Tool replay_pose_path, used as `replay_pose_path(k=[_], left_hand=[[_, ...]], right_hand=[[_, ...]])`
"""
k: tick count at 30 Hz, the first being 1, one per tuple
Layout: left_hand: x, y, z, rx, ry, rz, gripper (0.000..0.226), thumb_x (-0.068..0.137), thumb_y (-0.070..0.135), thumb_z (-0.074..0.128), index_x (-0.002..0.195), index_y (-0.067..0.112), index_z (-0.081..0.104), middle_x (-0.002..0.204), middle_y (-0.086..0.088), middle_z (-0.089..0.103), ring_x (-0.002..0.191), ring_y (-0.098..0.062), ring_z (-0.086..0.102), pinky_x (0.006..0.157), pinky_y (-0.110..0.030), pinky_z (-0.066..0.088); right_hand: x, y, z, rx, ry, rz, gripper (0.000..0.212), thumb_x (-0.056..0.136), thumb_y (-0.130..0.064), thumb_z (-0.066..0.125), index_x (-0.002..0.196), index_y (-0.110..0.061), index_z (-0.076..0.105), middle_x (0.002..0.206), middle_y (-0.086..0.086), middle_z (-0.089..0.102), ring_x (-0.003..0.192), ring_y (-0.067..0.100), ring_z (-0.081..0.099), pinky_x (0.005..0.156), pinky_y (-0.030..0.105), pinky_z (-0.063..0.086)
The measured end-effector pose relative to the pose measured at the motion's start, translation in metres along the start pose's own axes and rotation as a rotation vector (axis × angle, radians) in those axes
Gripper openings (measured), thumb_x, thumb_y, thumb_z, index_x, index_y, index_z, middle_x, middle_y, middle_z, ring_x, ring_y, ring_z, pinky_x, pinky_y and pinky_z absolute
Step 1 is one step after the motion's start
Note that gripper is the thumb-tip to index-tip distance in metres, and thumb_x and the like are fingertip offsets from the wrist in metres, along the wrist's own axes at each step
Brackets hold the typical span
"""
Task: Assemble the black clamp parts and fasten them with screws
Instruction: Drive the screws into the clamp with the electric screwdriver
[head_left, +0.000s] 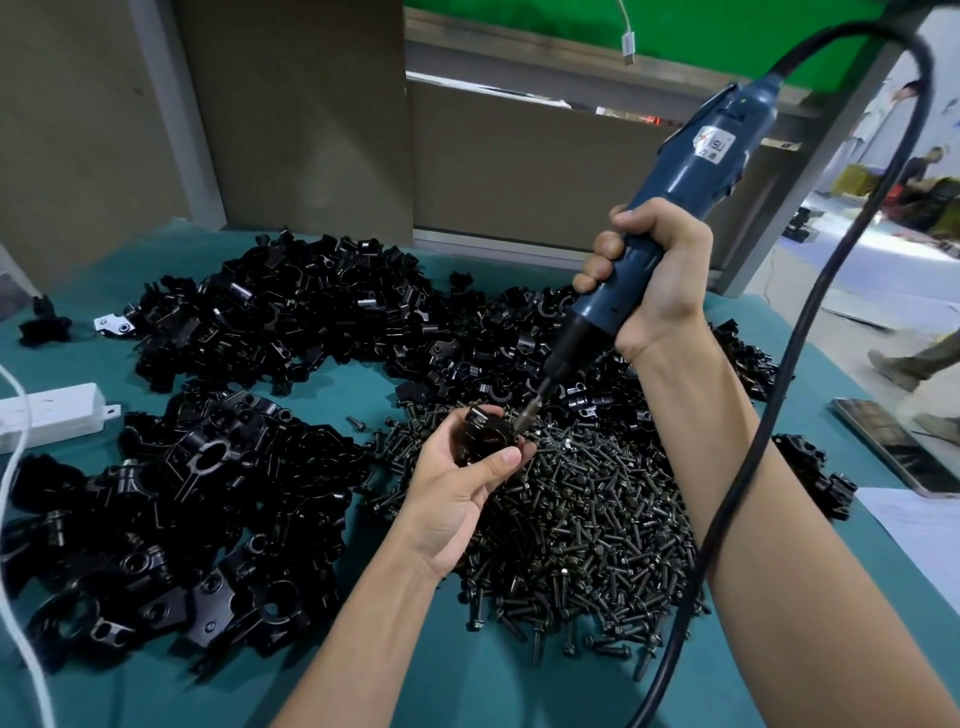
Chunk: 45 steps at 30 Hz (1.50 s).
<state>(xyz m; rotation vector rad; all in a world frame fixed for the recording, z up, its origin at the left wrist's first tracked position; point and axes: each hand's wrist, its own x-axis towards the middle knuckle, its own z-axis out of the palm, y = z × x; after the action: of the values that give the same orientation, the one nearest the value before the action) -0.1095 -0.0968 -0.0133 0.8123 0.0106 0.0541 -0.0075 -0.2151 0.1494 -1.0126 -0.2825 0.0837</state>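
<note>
Left hand (462, 488): fingers and thumb curled round one black clamp assembly (483, 434), held over the near-left edge of a heap of dark flanged screws (582, 525), too many to count, on the teal counter (467, 680). Right hand (649, 280): wrapped round one blue electric screwdriver (691, 171), its white label legible only as "ISU", its bit touching the clamp. Loose black clamp parts form two heaps: near heap (171, 519) left of the left hand, far heap (291, 312) beyond it.

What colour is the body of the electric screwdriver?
Dark blue; the electric screwdriver shows best in the head view, the only one.
</note>
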Motion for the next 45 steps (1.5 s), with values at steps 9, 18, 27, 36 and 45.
replay_pose_path(k=[9,18,27,36,45], left_hand=[[-0.0012,-0.0002,0.0011,-0.028,-0.015,-0.015,0.047,0.068,-0.005,0.070,0.112,0.008,0.059,0.101,-0.010,0.077,0.094,-0.025,0.074,0.080,-0.022,0.057],[-0.0010,0.0021,0.0015,-0.025,0.016,-0.009,0.047,0.069,-0.005,0.069,0.112,0.009,0.059,0.104,-0.011,0.076,0.093,-0.024,0.075,0.079,-0.021,0.057],[-0.0015,0.0011,0.0023,-0.051,0.018,-0.003,0.046,0.069,-0.005,0.069,0.112,0.008,0.058,0.103,-0.012,0.076,0.092,-0.023,0.075,0.079,-0.021,0.057],[-0.0019,0.0022,0.0036,-0.066,0.025,0.003,0.046,0.070,-0.005,0.068,0.113,0.008,0.058,0.103,-0.011,0.076,0.092,-0.023,0.075,0.079,-0.020,0.056],[-0.0023,0.0022,0.0035,-0.118,0.026,0.014,0.043,0.069,-0.007,0.067,0.109,0.007,0.059,0.100,-0.011,0.075,0.092,-0.024,0.075,0.079,-0.022,0.057]], right_hand=[[-0.0033,-0.0039,0.0007,-0.012,-0.023,-0.001,0.008,0.066,-0.012,0.054,0.066,-0.016,0.047,0.052,-0.002,0.043,0.041,0.013,0.038,0.046,0.022,0.038],[-0.0008,0.0019,0.0000,-0.002,-0.010,-0.009,0.008,0.069,-0.012,0.053,0.067,-0.016,0.047,0.052,-0.002,0.044,0.042,0.013,0.039,0.046,0.022,0.038],[0.0001,0.0024,0.0013,-0.006,0.002,-0.001,0.008,0.066,-0.012,0.055,0.066,-0.016,0.048,0.052,-0.002,0.044,0.042,0.014,0.038,0.046,0.021,0.038],[0.0008,0.0038,0.0032,-0.012,-0.008,0.000,0.008,0.066,-0.012,0.054,0.065,-0.016,0.047,0.052,-0.002,0.043,0.042,0.014,0.038,0.046,0.022,0.038],[0.0006,0.0057,0.0028,0.008,-0.011,0.002,0.010,0.072,-0.010,0.052,0.065,-0.016,0.047,0.052,-0.002,0.043,0.042,0.014,0.038,0.046,0.022,0.038]])
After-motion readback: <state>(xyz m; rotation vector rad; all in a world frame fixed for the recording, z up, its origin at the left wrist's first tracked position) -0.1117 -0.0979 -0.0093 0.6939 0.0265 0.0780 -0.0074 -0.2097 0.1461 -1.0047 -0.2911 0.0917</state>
